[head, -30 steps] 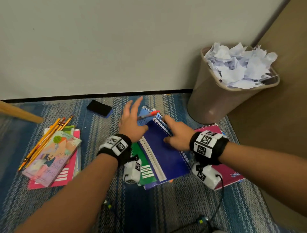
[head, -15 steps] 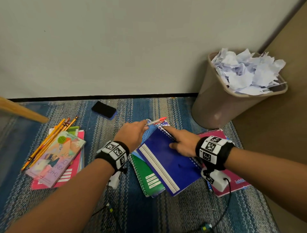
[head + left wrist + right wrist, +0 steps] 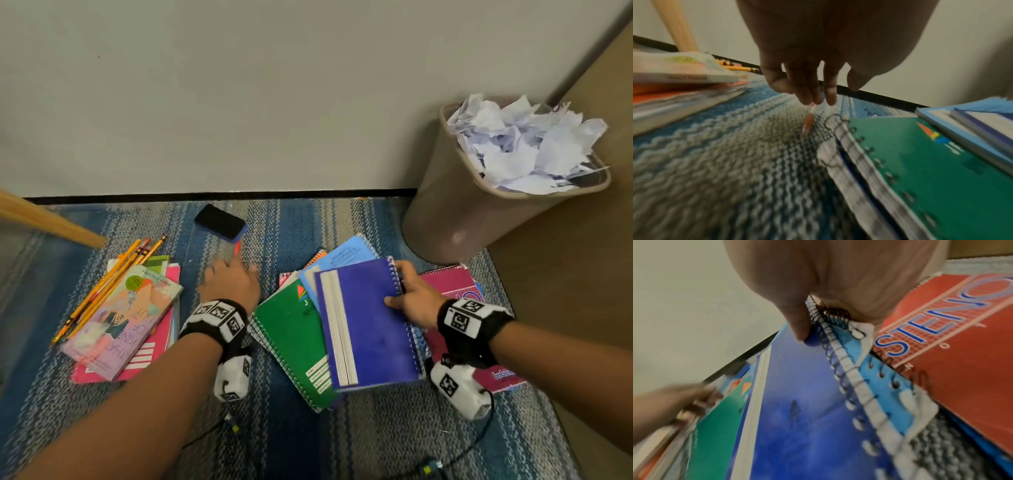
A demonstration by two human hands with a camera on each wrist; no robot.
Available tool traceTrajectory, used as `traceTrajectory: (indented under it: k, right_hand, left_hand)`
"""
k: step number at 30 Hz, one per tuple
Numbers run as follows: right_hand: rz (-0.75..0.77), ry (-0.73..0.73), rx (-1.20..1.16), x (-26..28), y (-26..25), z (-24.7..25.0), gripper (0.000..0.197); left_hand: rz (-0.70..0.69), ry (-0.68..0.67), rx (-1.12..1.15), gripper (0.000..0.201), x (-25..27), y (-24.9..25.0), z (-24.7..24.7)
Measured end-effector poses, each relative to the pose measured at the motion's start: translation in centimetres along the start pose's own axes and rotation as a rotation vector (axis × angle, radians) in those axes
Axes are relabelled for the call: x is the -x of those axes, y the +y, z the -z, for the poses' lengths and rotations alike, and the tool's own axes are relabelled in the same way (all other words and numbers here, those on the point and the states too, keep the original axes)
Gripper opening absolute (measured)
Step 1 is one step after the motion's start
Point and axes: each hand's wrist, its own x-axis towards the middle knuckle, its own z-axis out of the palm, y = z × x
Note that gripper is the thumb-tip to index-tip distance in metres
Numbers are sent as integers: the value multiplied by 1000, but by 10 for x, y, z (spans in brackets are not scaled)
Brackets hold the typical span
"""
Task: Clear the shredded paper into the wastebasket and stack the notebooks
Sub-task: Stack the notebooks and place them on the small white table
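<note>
My right hand (image 3: 412, 298) grips the dark blue spiral notebook (image 3: 370, 329) by its spiral edge, thumb (image 3: 797, 321) on the cover and fingers beneath. It lies on top of a green notebook (image 3: 291, 339) and a light blue notebook (image 3: 347, 255). A pink steno notebook (image 3: 455, 291) lies to their right. My left hand (image 3: 233, 281) is over the rug to the left of the pile. Its fingertips (image 3: 807, 95) pinch a red pen (image 3: 808, 120) that points down at the rug. The brown wastebasket (image 3: 455, 212) at the back right brims with shredded paper (image 3: 524, 147).
A pile of books (image 3: 120, 322) with several yellow pencils (image 3: 113, 277) on it lies at the left. A black eraser (image 3: 219, 221) sits near the wall. A wooden leg (image 3: 44, 222) slants in from the far left. Cables trail over the striped rug (image 3: 342, 438).
My left hand has picked the red pen off the notebooks and carried it left over the rug. My right hand has shifted to the blue notebook's spiral edge and taken hold of it.
</note>
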Motion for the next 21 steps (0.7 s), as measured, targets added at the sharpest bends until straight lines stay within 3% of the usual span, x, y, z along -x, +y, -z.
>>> traceTrajectory:
  k: [2, 4, 6, 8, 11, 13, 15, 17, 19, 21]
  right_hand:
    - [-82, 67, -74, -7, 9, -1, 55]
    - [-165, 85, -118, -11, 23, -6, 41]
    - [-197, 93, -147, -9, 33, -12, 37]
    - [-187, 103, -164, -6, 38, -15, 32]
    - [-145, 111, -168, -3, 36, -9, 34]
    - [-110, 117, -180, -2, 30, 3, 42]
    - [-52, 71, -223, 5, 14, 14, 45]
    - [74, 59, -246, 15, -14, 25, 44]
    - [248, 85, -217, 24, -50, 37, 43]
    - [471, 111, -92, 36, -87, 44, 42]
  left_hand:
    - [-94, 16, -47, 46, 12, -1, -8]
    - [-240, 25, -131, 46, 20, 4, -13]
    - [-355, -144, -82, 58, 22, 13, -17]
    - [-321, -341, -32, 75, 22, 22, -15]
    - [-159, -405, -92, 81, 15, 22, -4]
    - [-128, -464, -143, 70, 9, 18, 3]
    - [-155, -374, 68, 46, 2, 18, 6]
    - [-139, -207, 507, 27, -3, 24, 11]
    - [-44, -101, 846, 33, -6, 27, 6]
    - [47, -189, 871, 51, -4, 20, -10]
